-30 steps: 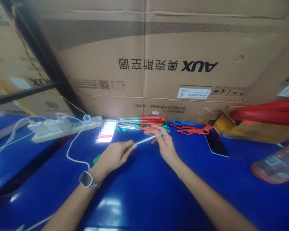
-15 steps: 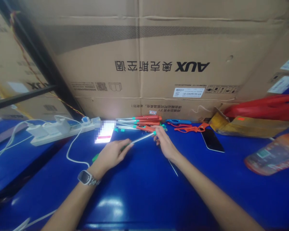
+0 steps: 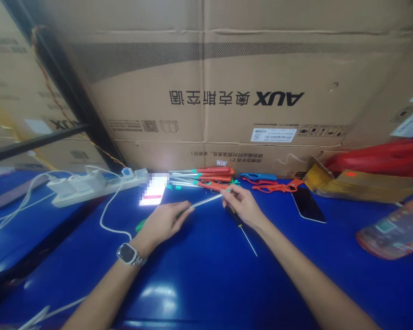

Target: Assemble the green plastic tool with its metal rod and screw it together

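Note:
My left hand (image 3: pixel 165 222) is wrapped round a tool with a green end and a long metal shaft (image 3: pixel 206 200). The shaft points up and right to my right hand (image 3: pixel 242 206), whose fingers pinch its far tip. Beneath the right hand lies a thin screwdriver (image 3: pixel 248 240) with a dark and yellow handle, partly hidden by the hand; whether the hand touches it I cannot tell. Just behind the hands lies a pile of orange-red handled tools (image 3: pixel 215 172) with green collars and metal shafts.
A lit phone (image 3: pixel 154 192) and a white power strip (image 3: pixel 96 185) with cables lie at the left. Toward the right are blue and orange plastic pieces (image 3: pixel 277 187), a dark phone (image 3: pixel 308 204), an open carton (image 3: pixel 361 183) and a bottle (image 3: pixel 392 229). A large cardboard box (image 3: pixel 227 68) stands behind.
The view has shifted slightly. At the far end of the shaft, the green part has become mostly hidden by my right fingers. More of the screwdriver's handle shows below that hand.

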Motion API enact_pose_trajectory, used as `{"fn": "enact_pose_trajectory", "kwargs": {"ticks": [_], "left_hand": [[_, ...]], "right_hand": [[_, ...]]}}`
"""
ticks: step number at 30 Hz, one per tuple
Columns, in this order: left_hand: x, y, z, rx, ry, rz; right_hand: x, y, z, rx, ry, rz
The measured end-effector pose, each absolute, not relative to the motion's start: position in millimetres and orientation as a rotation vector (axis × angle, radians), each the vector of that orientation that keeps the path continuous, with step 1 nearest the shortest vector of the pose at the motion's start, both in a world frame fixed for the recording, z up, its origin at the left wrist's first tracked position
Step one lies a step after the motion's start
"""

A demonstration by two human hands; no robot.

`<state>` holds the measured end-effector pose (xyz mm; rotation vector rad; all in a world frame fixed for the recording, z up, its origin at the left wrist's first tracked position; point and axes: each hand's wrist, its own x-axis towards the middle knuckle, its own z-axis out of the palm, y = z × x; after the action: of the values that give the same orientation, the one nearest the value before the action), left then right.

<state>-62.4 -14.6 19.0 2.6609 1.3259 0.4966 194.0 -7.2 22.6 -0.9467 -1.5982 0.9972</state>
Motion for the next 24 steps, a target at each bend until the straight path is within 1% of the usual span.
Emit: {"fn": "enact_pose_trajectory", "kwargs": {"ticks": [6,12,18,20,24], "left_hand": [[-64.1,-14.4,20.7,2.699,1.296,0.459],[-60.7,-16.0,20.0,2.746,1.272,0.459],[-58.5,-16.6,19.6,2.758,1.27,0.471],[-59.2,-16.2,19.6,2.757,1.283,0.464],[-60.0,-16.2,19.4,2.757,1.3,0.445]], "right_hand": [[203.1,-8.5,30.3,-0.963,-1.743,0.981],[201.5,-7.6,22.5,-1.061,-1.748,0.977],[201.5,-8.6,18.2,-1.244,-1.786,0.827],[200.5,-9.8,19.0,-1.232,-1.823,0.79],[198.9,-12.2,22.1,-1.119,-1.845,0.835]]}}
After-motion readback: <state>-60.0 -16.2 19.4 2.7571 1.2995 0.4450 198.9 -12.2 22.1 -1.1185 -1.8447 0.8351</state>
